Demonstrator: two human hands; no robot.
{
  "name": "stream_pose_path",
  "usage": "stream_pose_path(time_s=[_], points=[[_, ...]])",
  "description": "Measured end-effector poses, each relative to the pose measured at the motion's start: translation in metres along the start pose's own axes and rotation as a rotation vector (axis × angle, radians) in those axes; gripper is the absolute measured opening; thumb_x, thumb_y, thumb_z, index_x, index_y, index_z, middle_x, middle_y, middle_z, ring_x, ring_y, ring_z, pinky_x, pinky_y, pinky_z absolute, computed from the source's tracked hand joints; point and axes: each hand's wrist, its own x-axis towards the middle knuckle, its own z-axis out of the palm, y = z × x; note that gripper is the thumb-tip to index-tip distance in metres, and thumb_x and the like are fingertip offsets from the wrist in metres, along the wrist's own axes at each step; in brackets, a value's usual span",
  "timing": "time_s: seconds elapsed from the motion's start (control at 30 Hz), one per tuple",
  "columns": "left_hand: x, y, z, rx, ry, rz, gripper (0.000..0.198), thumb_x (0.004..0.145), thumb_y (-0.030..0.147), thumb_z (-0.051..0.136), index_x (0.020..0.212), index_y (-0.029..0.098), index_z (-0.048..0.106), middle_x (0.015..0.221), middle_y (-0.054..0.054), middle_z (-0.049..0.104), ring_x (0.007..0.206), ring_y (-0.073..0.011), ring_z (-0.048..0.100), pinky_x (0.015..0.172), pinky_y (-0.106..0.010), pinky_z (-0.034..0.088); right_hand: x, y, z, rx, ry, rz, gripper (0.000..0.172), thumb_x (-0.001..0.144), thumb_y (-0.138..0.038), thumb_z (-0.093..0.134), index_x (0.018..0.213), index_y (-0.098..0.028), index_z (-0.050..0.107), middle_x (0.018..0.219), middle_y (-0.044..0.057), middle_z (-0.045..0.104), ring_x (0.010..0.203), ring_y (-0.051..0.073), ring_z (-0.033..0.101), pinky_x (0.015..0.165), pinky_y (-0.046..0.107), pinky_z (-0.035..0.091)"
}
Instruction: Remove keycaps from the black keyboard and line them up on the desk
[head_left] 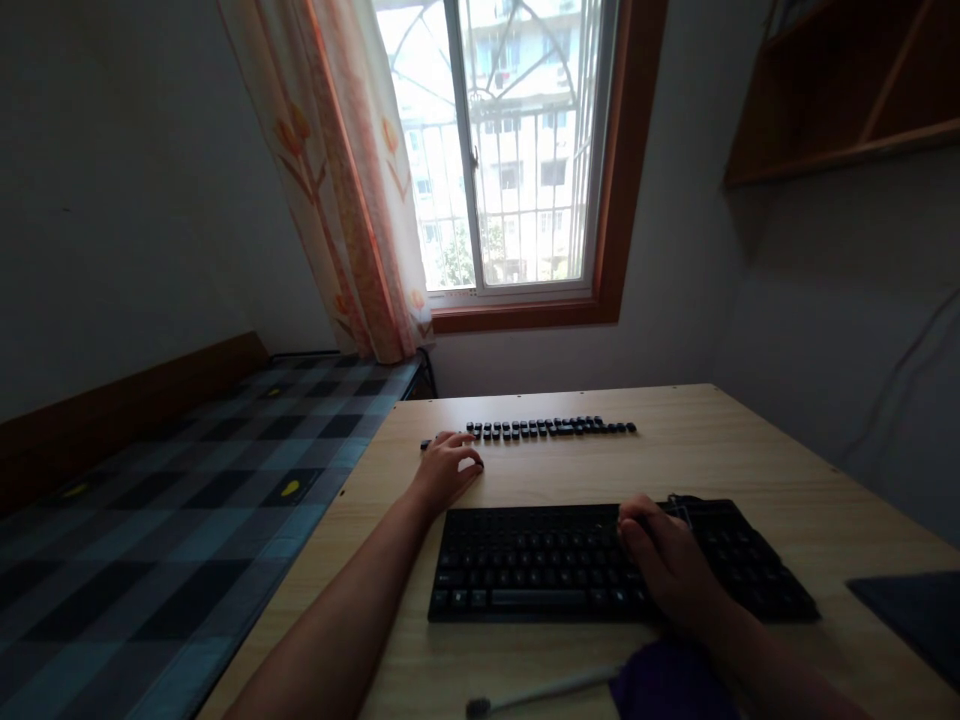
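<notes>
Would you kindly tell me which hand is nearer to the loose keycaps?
Left. The left hand is at the left end of the keycaps; the right hand is farther, over the keyboard.

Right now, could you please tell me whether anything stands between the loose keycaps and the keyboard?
Mostly nothing visible: just tabletop separates the loose keycaps from the keyboard. The left hand intrudes at the left end; the right hand covers part of the keyboard.
</notes>
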Motion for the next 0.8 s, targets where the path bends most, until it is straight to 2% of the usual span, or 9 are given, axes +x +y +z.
stream_pose_path(time_s=[0.07,0.2,0.53,0.8], points=[[0.001,-0.003,0.001,0.047,0.02,-0.023,0.006,0.079,0.028,0.07,0.082,0.028,0.076,0.131,-0.002,0.061,0.123,-0.0276,0.046,0.106,-0.045,0.035,-0.001,0.0,-0.001,0.002,0.004,0.006,0.021,0.1,-0.032,0.04,0.087,-0.022,0.053,0.06,-0.002,0.05,0.048,0.013,0.048,0.048,0.025,0.038],[0.003,-0.008,0.001,0.122,0.033,-0.071,0.01,0.08,0.03,0.069,0.087,0.029,0.076,0.139,-0.003,0.055,0.13,-0.03,0.04,0.11,-0.048,0.031,-0.001,0.0,-0.002,0.007,0.007,0.005,0.019,0.1,-0.031,0.04,0.088,-0.022,0.053,0.06,-0.003,0.049,0.048,0.013,0.048,0.048,0.025,0.037],[0.02,-0.024,0.007,0.195,0.06,-0.165,0.014,0.079,0.031,0.068,0.09,0.029,0.076,0.143,-0.004,0.05,0.132,-0.0307,0.038,0.111,-0.049,0.028,-0.002,0.008,-0.001,0.023,0.007,0.033,0.019,0.1,-0.031,0.041,0.088,-0.022,0.053,0.061,-0.002,0.05,0.05,0.014,0.049,0.049,0.025,0.037],[0.022,-0.036,0.014,0.204,0.095,-0.146,0.012,0.08,0.031,0.068,0.09,0.028,0.074,0.14,-0.005,0.052,0.129,-0.0306,0.041,0.107,-0.048,0.033,-0.003,0.007,-0.001,0.031,-0.005,0.029,0.019,0.1,-0.03,0.041,0.088,-0.021,0.053,0.063,-0.003,0.051,0.051,0.013,0.049,0.05,0.024,0.037]])
